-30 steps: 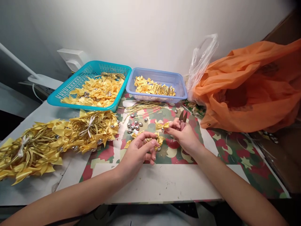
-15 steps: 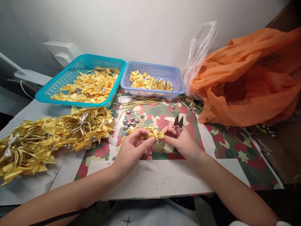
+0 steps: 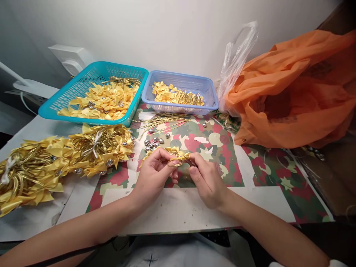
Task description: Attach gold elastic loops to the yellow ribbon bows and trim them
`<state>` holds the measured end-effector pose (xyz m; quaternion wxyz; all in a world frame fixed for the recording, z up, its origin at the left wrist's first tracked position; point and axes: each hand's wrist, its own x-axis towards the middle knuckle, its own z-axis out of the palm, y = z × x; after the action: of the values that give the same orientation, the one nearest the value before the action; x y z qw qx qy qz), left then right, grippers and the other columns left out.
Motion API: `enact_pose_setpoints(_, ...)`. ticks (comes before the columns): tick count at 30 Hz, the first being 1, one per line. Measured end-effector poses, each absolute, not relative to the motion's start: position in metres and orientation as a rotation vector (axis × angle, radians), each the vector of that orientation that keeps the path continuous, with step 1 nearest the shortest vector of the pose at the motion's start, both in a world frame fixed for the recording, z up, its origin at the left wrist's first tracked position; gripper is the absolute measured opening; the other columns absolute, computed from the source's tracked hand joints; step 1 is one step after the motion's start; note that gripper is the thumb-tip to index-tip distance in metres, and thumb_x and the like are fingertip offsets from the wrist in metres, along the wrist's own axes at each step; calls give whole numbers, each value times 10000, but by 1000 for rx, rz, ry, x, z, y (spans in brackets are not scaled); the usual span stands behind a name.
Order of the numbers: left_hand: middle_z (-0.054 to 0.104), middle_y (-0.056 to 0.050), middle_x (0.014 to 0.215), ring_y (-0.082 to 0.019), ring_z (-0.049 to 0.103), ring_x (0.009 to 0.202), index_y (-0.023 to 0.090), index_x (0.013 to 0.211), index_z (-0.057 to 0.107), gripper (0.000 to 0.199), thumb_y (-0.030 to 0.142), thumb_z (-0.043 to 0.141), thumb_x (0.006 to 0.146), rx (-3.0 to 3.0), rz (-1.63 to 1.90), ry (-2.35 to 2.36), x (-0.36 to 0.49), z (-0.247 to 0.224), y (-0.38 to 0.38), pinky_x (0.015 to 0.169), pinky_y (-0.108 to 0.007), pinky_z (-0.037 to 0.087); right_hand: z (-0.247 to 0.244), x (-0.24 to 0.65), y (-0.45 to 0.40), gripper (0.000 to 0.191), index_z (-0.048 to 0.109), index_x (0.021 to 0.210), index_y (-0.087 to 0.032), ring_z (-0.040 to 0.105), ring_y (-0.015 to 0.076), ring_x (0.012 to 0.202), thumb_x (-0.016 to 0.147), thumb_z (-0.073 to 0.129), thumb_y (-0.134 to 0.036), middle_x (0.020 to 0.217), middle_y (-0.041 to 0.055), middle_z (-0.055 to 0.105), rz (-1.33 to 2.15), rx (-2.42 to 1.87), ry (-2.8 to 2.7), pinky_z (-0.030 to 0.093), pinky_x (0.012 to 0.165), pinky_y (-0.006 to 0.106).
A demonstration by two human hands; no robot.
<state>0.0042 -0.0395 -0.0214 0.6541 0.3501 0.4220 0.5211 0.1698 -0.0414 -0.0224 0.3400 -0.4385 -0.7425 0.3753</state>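
Note:
My left hand [image 3: 153, 174] pinches a small yellow ribbon bow [image 3: 182, 156] with a gold cord loop, above the middle of the table. My right hand [image 3: 209, 182] is closed around a pair of thread snips [image 3: 190, 162]. Their dark blades point left and meet the bow; whether they touch the cord or the ribbon I cannot tell. Just beyond my left hand lie more yellow bows, partly hidden by the fingers. Several silver jingle bells [image 3: 155, 142] are scattered behind them.
Loose gold cords [image 3: 167, 119] lie below a blue basket [image 3: 207, 107] of bows. A teal basket [image 3: 46, 113] holds more bows and bells. Tied bundles of finished bows [image 3: 96, 146] cover the left side. An orange bag [image 3: 294, 107] stands at the right, beside a clear plastic bag [image 3: 236, 61].
My right hand has turned over and brought the snips' blades from pointing up and away round to the bow. My left hand keeps its pinch on the bow.

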Motion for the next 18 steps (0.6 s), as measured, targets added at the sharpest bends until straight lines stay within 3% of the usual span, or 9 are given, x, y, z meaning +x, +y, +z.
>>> enact_pose_setpoints(9, 630, 62, 642, -59, 562, 470, 179, 719, 551, 326, 310, 849, 707, 746, 1184, 912, 4, -21, -39, 422, -161, 490, -25, 166, -44, 230, 511, 1005, -198, 600, 192, 646, 970, 340, -348, 780, 36, 664, 756, -1314, -1990, 368, 569, 295)
enact_pose_setpoints(18, 607, 80, 665, -48, 566, 505, 187, 749, 565, 271, 242, 830, 743, 703, 1162, 839, 3, -24, -41, 434, -140, 492, -22, 164, -43, 190, 505, 918, -215, 509, 157, 551, 962, 370, -341, 640, -20, 572, 705, -1373, -1982, 303, 529, 267)
